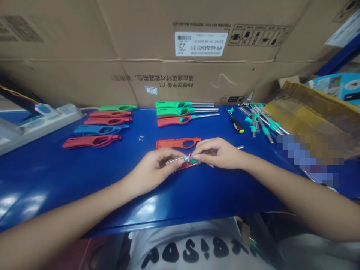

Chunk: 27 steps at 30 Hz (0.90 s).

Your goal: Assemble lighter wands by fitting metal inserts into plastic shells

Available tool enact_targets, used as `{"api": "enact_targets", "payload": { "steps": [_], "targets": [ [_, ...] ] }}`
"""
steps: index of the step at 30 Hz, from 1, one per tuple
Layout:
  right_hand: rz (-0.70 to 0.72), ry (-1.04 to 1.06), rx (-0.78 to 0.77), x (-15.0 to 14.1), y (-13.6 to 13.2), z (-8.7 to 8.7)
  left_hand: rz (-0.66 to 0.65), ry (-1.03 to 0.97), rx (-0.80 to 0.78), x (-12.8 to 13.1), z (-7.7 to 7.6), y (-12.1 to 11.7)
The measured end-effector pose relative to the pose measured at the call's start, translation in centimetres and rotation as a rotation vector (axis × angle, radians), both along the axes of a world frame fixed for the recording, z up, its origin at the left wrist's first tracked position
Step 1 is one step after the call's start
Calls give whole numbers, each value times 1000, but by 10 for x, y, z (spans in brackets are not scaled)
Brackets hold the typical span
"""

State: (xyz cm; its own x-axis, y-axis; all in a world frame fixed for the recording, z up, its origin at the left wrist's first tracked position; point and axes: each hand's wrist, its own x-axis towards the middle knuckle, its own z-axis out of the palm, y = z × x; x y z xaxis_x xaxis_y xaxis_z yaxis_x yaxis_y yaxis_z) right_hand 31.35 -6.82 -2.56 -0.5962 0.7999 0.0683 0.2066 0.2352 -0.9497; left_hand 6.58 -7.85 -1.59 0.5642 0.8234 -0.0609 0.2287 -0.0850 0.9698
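Near the front of the blue table, my left hand (156, 165) pinches a thin silvery lighter part (176, 160) between thumb and fingers. My right hand (221, 152) is closed too, its fingertips meeting the part's right end beside a small teal piece (193, 161); exactly what they grip is hidden. Under both hands lies a red lighter shell half (185, 165), mostly covered by fingers. Just behind them rests an orange-red lighter shell half (171, 144) with an oval finger hole. A bit of metal tube (240, 147) shows past my right wrist.
At the back stand assembled lighters (174, 111), with several coloured shell halves (92, 141) to the left. Tiny screws (141, 138) lie between. Rightward are a screwdriver (237, 124), a pile of metal tubes (263, 122) and a taped carton (309, 112). A power strip (56, 120) borders the left.
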Motion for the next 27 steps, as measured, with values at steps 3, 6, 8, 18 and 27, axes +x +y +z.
{"api": "enact_targets", "payload": {
  "steps": [3, 6, 8, 18, 27],
  "targets": [
    [7, -32, 108, 1, 1, 0, 5, 4, 16, 0, 0, 0],
    [12, -77, 160, 2, 2, 0, 11, -5, 22, 0, 0, 0],
    [14, -87, 157, 2, 3, 1, 16, -17, 14, 0, 1, 0],
    [31, -124, 204, 1, 1, 1, -20, 10, 41, -1, -1, 1],
    [31, -94, 199, 0, 0, 1, -31, 51, 116, -1, -5, 2]
  ]
}}
